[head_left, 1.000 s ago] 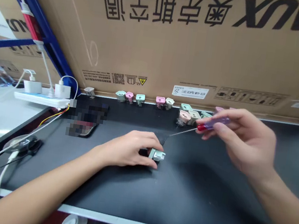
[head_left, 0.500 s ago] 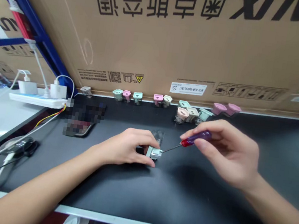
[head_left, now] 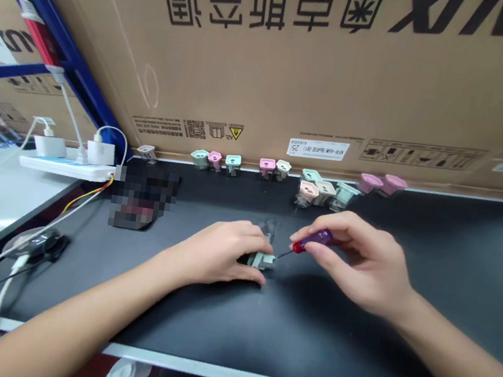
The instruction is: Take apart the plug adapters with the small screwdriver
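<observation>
My left hand grips a small mint-green plastic piece between thumb and fingers, low over the black table top. In my right hand is a screwdriver with a purple and red handle, pinched between thumb and fingers. Its thin metal shaft slants down to the left, and the tip is at the right end of the green piece; whether it sits inside an opening is too small to tell. Just behind the left fingers lies a clear plastic item, partly hidden.
Several pastel plastic pieces, among them a pink one and a peach one, stand along the large cardboard box. A power strip with chargers, a blurred-out dark object and cables lie at the left.
My right hand has moved left and slightly down with the screwdriver, nearer to my left hand. The green piece has turned a little in the left fingers.
</observation>
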Demonstrator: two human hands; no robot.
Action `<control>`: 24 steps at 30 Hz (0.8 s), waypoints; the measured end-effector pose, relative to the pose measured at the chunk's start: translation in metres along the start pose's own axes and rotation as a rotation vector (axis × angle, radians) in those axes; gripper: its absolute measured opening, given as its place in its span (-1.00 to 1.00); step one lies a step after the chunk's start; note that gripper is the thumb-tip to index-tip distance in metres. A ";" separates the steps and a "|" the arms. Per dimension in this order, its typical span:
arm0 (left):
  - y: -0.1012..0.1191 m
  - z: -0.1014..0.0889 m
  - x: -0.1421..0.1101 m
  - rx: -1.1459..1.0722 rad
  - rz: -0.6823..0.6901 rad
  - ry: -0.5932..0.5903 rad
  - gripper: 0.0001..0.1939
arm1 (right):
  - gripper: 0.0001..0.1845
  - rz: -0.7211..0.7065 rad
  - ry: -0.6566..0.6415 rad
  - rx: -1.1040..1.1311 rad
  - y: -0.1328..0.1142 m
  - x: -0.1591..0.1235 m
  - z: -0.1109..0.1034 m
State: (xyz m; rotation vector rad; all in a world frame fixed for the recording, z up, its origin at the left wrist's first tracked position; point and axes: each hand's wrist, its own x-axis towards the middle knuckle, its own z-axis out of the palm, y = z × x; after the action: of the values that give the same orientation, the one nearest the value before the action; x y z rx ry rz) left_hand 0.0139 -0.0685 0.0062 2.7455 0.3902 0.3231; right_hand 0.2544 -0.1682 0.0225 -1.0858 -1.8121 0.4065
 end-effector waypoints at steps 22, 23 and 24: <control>0.016 0.047 0.038 0.207 -0.032 0.193 -0.81 | -0.87 -0.113 -0.020 -0.063 -0.001 0.000 0.001; 0.015 0.048 0.038 0.156 -0.034 0.209 -0.82 | -0.88 -0.103 -0.019 -0.062 -0.002 -0.001 0.001; 0.014 0.050 0.038 0.115 -0.040 0.221 -0.82 | -0.89 -0.089 -0.017 -0.054 -0.001 -0.001 0.001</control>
State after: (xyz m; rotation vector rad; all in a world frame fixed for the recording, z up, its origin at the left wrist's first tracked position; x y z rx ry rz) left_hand 0.0664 -0.0849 -0.0271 2.8170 0.5356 0.6146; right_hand 0.2530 -0.1693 0.0228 -1.0372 -1.8886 0.3159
